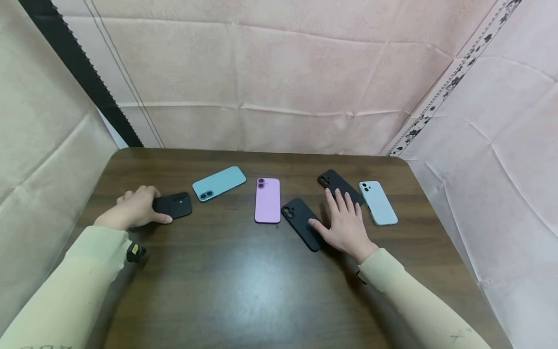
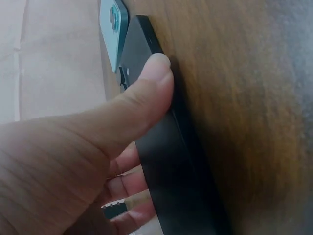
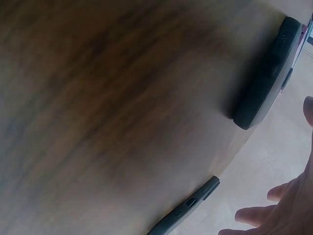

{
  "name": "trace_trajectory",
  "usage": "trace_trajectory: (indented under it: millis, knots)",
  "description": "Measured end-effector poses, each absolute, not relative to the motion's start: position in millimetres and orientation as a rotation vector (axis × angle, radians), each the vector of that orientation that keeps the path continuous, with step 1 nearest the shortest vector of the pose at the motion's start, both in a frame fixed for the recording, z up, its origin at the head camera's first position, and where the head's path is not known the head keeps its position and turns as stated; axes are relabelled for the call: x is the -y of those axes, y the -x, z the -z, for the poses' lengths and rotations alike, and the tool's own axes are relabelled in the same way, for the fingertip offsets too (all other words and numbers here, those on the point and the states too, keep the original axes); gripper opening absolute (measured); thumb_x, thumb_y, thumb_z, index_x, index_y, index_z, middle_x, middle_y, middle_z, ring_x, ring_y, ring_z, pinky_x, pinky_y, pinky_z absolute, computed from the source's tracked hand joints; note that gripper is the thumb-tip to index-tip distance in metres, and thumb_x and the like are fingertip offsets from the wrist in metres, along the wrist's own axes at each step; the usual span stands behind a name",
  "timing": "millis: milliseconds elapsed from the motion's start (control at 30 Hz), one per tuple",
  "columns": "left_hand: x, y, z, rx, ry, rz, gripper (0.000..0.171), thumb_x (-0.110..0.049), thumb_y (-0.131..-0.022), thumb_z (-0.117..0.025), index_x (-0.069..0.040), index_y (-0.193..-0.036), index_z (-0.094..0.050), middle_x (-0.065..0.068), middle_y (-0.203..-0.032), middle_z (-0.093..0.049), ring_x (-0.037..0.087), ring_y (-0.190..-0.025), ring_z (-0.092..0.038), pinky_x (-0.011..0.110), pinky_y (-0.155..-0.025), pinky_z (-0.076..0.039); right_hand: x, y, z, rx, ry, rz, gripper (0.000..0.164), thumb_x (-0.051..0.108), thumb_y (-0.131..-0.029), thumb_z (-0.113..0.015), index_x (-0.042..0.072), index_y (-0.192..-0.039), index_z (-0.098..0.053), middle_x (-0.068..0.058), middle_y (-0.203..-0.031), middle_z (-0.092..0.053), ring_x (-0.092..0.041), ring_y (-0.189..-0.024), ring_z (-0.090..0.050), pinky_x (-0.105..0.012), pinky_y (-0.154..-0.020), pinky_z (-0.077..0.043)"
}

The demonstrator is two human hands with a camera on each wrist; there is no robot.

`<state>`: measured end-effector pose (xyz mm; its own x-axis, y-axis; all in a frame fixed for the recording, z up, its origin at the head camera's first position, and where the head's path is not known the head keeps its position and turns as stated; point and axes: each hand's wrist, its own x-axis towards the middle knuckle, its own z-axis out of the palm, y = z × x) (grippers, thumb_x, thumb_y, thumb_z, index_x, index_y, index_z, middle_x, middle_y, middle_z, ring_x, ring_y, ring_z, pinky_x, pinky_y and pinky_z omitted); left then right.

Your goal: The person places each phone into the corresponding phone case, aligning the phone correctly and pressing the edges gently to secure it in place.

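Observation:
At the table's left, my left hand (image 1: 132, 209) grips a black phone (image 1: 178, 205) by its long edges. In the left wrist view the thumb lies along the near edge of that phone (image 2: 164, 176), and the other fingers show at its far side. My right hand (image 1: 346, 230) is spread over the right half of the table, fingers straight, holding nothing. Its thumb overlaps a black phone (image 1: 298, 218) and its fingertips overlap another black phone (image 1: 335, 182) in the head view. The right wrist view shows the fingers (image 3: 259, 215) raised above both.
A teal phone (image 1: 220, 183) and a purple phone (image 1: 267, 201) lie between the hands. A pale blue phone (image 1: 378, 203) lies at the far right. All rest on a brown wooden table (image 1: 209, 291), with pale cloth (image 1: 283, 72) hanging behind and on both sides.

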<state>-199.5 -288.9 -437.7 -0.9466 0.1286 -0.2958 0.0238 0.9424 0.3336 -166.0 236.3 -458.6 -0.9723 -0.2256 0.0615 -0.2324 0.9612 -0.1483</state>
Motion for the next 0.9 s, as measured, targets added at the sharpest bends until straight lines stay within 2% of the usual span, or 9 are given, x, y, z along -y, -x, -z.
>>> trace_trajectory:
  millis: [433, 667, 767, 900]
  knots:
    - [284.8, 201.2, 437.5, -2.797, -0.078, -0.432, 0.1, -0.062, -0.068, -0.079, 0.012, -0.126, -0.046, 0.035, -0.118, -0.042, 0.052, -0.099, -0.037, 0.064, -0.082, -0.028, -235.5, 165.5, 457.2, 3.052, -0.363, -0.243, 0.098, 0.078, -0.084, -0.041, 0.019, -0.156, -0.01, -0.018, -0.158, -0.016, -0.043, -0.142, -0.013, -0.068, -0.108, -0.012]
    - [284.4, 197.9, 436.9, -2.84, -0.156, -0.447, 0.101, -0.06, -0.067, -0.081, 0.013, -0.129, -0.047, 0.036, -0.12, -0.038, 0.049, -0.101, -0.033, 0.063, -0.082, -0.029, -234.6, 163.6, 455.2, 3.05, -0.366, -0.248, 0.098, 0.079, -0.085, -0.039, 0.019, -0.157, -0.009, -0.018, -0.158, -0.017, -0.044, -0.142, -0.014, -0.069, -0.107, -0.013]
    - [287.5, 196.0, 436.2, -2.828, -0.179, -0.503, 0.094, -0.055, -0.072, -0.08, 0.012, -0.13, -0.047, 0.037, -0.124, -0.035, 0.051, -0.106, -0.031, 0.065, -0.086, -0.032, -234.5, 163.1, 454.8, 3.04, -0.376, -0.252, 0.097, 0.077, -0.085, -0.041, 0.02, -0.157, -0.007, -0.017, -0.158, -0.017, -0.044, -0.142, -0.014, -0.068, -0.107, -0.013]
    - [291.5, 195.5, 432.5, -2.78, -0.21, -0.59, 0.074, -0.045, -0.083, -0.075, 0.008, -0.128, -0.05, 0.036, -0.129, -0.042, 0.051, -0.115, -0.039, 0.066, -0.091, -0.037, -235.8, 162.2, 454.6, 3.038, -0.365, -0.247, 0.097, 0.077, -0.085, -0.043, 0.019, -0.156, -0.01, -0.018, -0.158, -0.018, -0.043, -0.142, -0.014, -0.067, -0.108, -0.014]
